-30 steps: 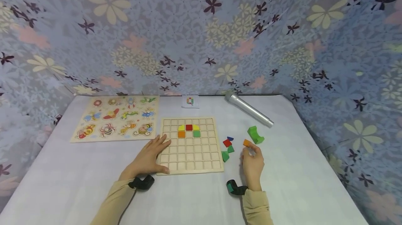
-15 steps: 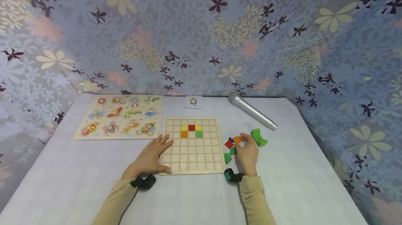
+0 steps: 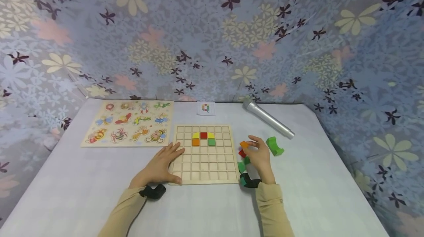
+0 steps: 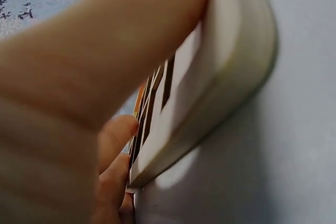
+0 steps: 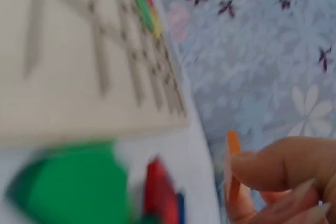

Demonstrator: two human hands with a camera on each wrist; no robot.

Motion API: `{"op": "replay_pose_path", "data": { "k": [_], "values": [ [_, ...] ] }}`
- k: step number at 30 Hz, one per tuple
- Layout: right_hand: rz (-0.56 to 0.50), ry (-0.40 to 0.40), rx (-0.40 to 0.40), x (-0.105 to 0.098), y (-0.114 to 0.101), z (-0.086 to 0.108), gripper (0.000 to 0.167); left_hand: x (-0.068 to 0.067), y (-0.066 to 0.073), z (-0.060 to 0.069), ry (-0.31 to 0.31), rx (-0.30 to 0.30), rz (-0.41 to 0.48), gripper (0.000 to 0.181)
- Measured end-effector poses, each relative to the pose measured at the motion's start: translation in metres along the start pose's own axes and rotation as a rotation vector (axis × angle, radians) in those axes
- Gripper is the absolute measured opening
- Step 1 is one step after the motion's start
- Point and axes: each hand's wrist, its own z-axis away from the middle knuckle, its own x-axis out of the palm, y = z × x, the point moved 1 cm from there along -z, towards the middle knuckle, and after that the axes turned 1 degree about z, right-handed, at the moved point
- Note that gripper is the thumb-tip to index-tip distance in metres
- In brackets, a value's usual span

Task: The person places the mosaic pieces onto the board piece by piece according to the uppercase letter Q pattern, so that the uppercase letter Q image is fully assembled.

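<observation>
The wooden grid board [image 3: 200, 159] lies flat, with yellow, red [image 3: 203, 135], orange [image 3: 195, 142] and green [image 3: 211, 142] pieces in its upper cells. My left hand [image 3: 159, 165] rests spread on the board's left edge; in the left wrist view its thumb and fingers lie along that edge. An orange piece [image 3: 244, 144] is pinched between thumb and finger of my right hand [image 3: 260, 156], right of the board. Below it lie a red piece [image 3: 242, 154] and green pieces [image 3: 241, 167], seen blurred in the right wrist view beside a sliver of blue [image 5: 181, 207].
A picture board with insects [image 3: 127, 123] lies at the back left. A small card [image 3: 206, 108] with a coloured pattern is behind the grid board. A silver microphone [image 3: 269, 119] and a green arched block [image 3: 274, 146] lie on the right.
My right hand has carried the orange piece left, from beside the green arched block to above the red piece. The left hand stays on the board's edge, and the head view has shifted slightly.
</observation>
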Motion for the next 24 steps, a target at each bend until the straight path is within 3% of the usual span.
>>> {"op": "replay_pose_path", "data": {
  "k": [3, 9, 16, 24],
  "values": [
    [-0.017, -0.111, -0.038, 0.012, -0.013, -0.002, 0.052, -0.001, -0.001, 0.001, 0.008, 0.011, 0.003, 0.109],
    [0.069, -0.266, -0.205, 0.055, -0.03, -0.005, 0.049, 0.0, 0.001, 0.002, 0.012, 0.01, 0.002, 0.108],
    [0.153, -0.367, -0.363, 0.098, -0.044, -0.004, 0.039, 0.0, 0.002, 0.0, 0.018, -0.002, -0.015, 0.108],
    [0.195, -0.402, -0.416, 0.115, -0.047, 0.001, 0.033, 0.002, 0.0, 0.0, 0.02, -0.008, -0.023, 0.109]
  ]
}}
